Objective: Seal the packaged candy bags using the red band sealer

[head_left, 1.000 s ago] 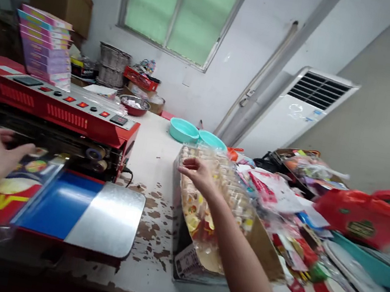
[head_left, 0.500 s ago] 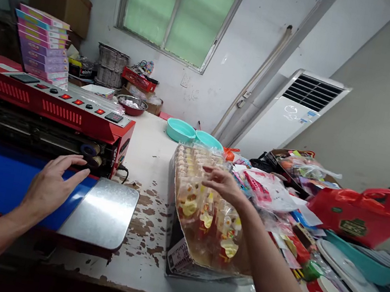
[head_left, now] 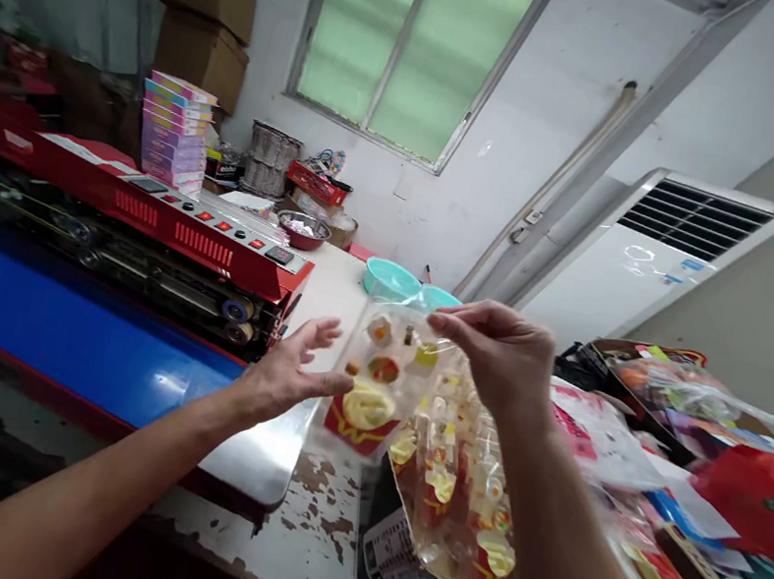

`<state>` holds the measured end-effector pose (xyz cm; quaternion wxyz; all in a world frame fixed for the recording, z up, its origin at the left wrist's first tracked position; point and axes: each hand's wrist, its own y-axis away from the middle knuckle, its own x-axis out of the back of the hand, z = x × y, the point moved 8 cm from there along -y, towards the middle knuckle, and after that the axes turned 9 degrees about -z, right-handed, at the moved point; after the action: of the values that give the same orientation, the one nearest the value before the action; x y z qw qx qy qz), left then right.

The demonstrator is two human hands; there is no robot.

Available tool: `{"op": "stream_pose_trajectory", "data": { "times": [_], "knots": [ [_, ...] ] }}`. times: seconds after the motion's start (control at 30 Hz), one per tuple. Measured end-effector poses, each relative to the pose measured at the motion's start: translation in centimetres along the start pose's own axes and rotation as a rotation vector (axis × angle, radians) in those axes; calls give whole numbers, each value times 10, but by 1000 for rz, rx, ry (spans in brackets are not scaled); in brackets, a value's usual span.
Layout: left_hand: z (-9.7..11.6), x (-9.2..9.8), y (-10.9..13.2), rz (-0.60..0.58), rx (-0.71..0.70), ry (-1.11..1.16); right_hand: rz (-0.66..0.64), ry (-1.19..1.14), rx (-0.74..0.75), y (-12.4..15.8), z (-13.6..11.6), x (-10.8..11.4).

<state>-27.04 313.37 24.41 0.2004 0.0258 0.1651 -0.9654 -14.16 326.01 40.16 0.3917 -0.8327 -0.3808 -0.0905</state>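
Head view: from where I stood, the right hand (head_left: 513, 362) pinched a clear printed pouch (head_left: 372, 377) in its fingers, raised at the left edge of the cardboard carton (head_left: 396, 556). The left hand (head_left: 287, 372), fingers spread, was left of the carton; its contact was unclear. The step appeared a hand-to-hand transfer, seemingly requiring a left-hand grip next.

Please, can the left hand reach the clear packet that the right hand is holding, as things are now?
Probably yes. The left hand is open beside the clear packet, with nothing visible between them. The right hand pinches only an upper corner, so the opposite side looks free.
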Motion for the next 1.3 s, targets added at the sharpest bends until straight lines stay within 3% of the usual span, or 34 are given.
{"op": "stream_pose_trajectory", "data": {
  "times": [0.07, 0.17, 0.33, 0.4, 0.6, 0.73, 0.93, 1.1, 1.3],
  "knots": [
    [-6, -6, 1, -89, 57, 215, -40, -97, -65, 5, 13, -28],
    [-17, 7, 17, -60, 141, 292, -148, -208, -196, 10, 39, -62],
    [-41, 37, 55, 11, 278, 214, -596, -446, -480, 27, 78, -121],
    [-49, 45, 66, 31, 319, 221, -670, -488, -545, 35, 88, -139],
    [-53, 60, 73, 161, 314, 253, -499, -451, -637, 45, 113, -168],
    [-59, 74, 68, 291, 301, 148, -512, -442, -627, 52, 111, -183],
    [-65, 82, 76, 288, 327, 226, -476, -493, -657, 58, 113, -192],
    [-58, 91, 69, 273, 332, 384, -547, -487, -635, 61, 107, -206],
    [-76, 113, 64, 458, 423, 341, -491, -507, -684, 67, 115, -215]
  ]
}}
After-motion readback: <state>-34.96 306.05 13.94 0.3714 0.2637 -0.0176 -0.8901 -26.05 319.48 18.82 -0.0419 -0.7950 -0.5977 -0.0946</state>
